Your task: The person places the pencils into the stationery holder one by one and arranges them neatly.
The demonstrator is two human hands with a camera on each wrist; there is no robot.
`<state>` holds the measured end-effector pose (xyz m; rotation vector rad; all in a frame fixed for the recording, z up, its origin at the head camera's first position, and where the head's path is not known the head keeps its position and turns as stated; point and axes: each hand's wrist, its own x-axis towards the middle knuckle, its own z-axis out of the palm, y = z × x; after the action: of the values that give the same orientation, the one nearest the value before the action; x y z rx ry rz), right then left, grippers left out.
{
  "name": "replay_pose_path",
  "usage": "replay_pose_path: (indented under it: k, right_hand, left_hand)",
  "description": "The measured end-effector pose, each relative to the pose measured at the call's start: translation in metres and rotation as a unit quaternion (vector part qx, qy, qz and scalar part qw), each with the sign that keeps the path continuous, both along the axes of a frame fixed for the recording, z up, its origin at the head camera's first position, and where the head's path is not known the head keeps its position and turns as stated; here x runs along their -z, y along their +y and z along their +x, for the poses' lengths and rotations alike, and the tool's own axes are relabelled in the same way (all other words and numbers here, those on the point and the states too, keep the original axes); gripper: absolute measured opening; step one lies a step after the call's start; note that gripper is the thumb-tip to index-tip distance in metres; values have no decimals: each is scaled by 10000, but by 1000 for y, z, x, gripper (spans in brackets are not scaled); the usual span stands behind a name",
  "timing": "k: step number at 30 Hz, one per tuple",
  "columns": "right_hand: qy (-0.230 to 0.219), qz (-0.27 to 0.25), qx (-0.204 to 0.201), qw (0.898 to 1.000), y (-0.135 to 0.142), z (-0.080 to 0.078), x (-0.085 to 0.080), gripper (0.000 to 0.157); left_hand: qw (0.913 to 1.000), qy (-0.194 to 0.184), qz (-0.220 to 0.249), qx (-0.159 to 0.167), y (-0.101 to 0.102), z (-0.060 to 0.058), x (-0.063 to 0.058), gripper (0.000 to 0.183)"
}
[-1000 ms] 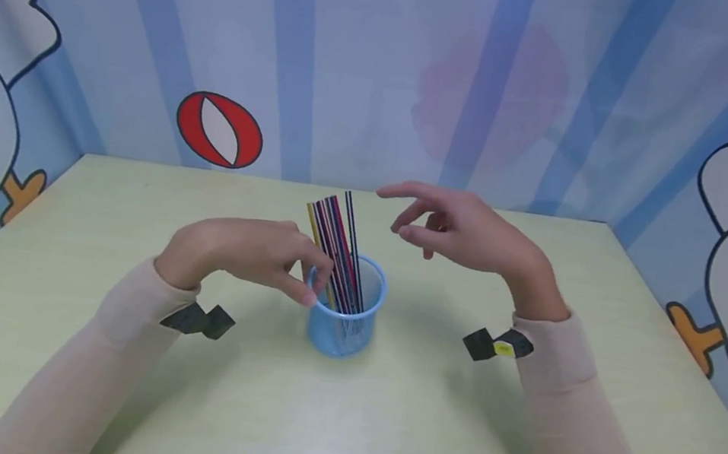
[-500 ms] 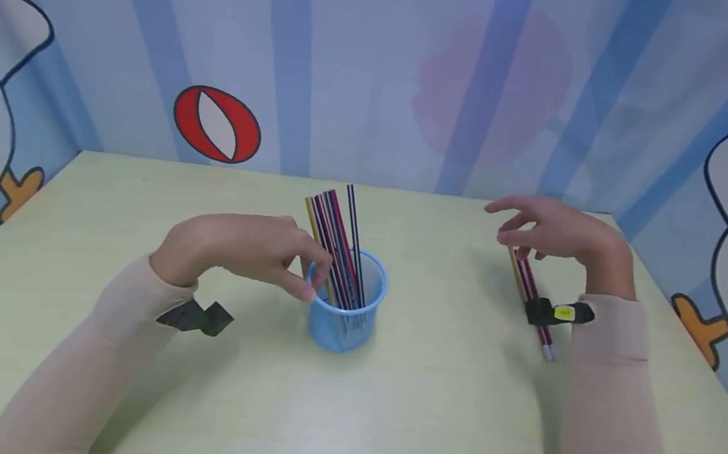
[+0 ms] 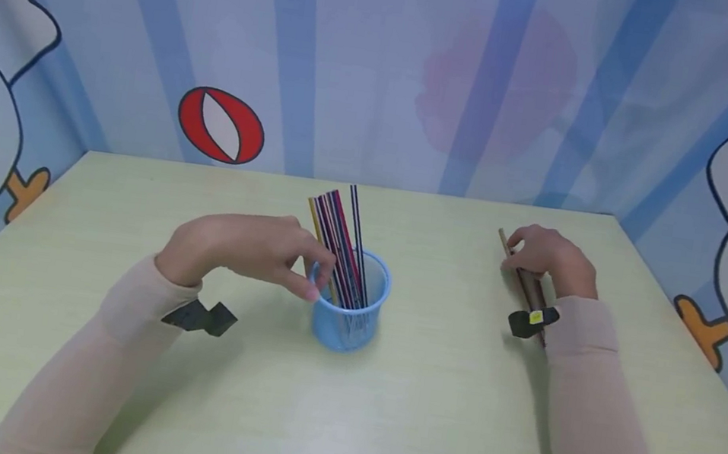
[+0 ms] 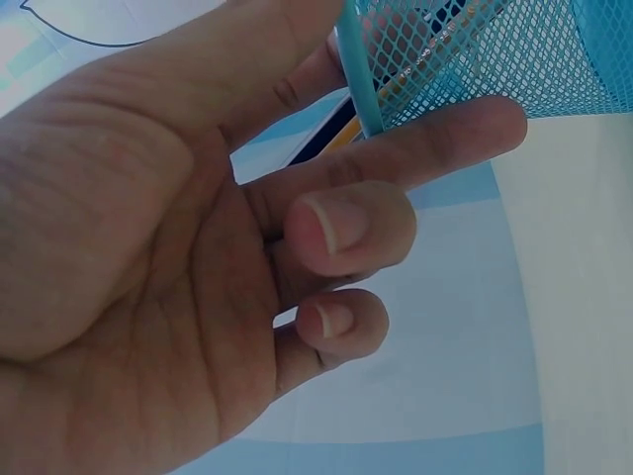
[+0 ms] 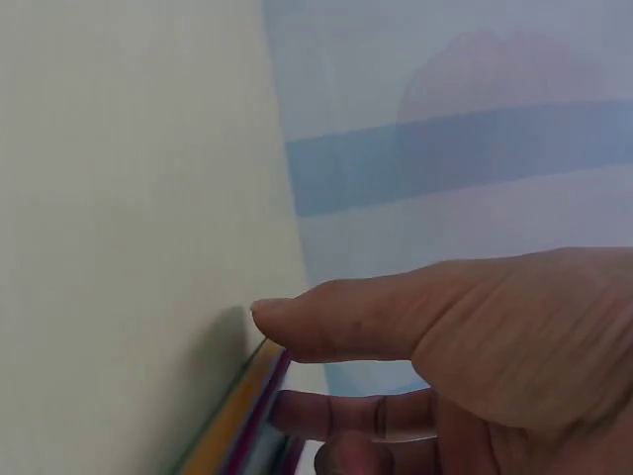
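A blue mesh pencil cup (image 3: 343, 332) stands upright near the table's middle. Several pencils (image 3: 336, 243) lean in it toward the back left. My left hand (image 3: 253, 251) pinches the cup's left rim, and in the left wrist view the forefinger runs outside the mesh (image 4: 554, 59) while the other fingers curl below. Over on the right, my right hand (image 3: 549, 257) is down at a few pencils (image 5: 237, 421) lying on the table. Its thumb (image 5: 336, 322) presses one edge of them and its fingers are on the other side. The hand and wrist strap hide much of these pencils.
The pale wooden table (image 3: 339, 415) reaches back to a blue striped backdrop (image 3: 378, 68) with a printed red and white ball (image 3: 221, 125). Printed white cartoon figures flank both sides. Black straps (image 3: 531, 322) sit on both wrists.
My right hand has swung right, away from the cup, and come down on the pencils lying there, its fingers closing round them. My left hand has stayed at the cup's rim.
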<state>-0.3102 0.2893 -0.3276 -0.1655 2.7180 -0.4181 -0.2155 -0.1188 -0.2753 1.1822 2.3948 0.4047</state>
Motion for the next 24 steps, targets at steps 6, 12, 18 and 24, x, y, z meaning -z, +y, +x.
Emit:
replay_pose_path:
  k: [6, 12, 18, 24]
  right_hand:
    - [351, 224, 222, 9989, -15, -5, 10, 40]
    - [566, 454, 213, 9971, -21, -7, 13, 22]
    - [785, 563, 108, 9953, -25, -4, 12, 20]
    - [1579, -320, -25, 9869, -25, 8, -28, 42]
  left_hand:
    - [10000, -37, -54, -27, 0, -1, 1, 8]
    - [10000, -55, -27, -39, -1, 0, 2, 8]
    - [9999, -80, -61, -68, -4, 2, 4, 8]
    - [9999, -26, 34, 95, -1, -2, 2, 8]
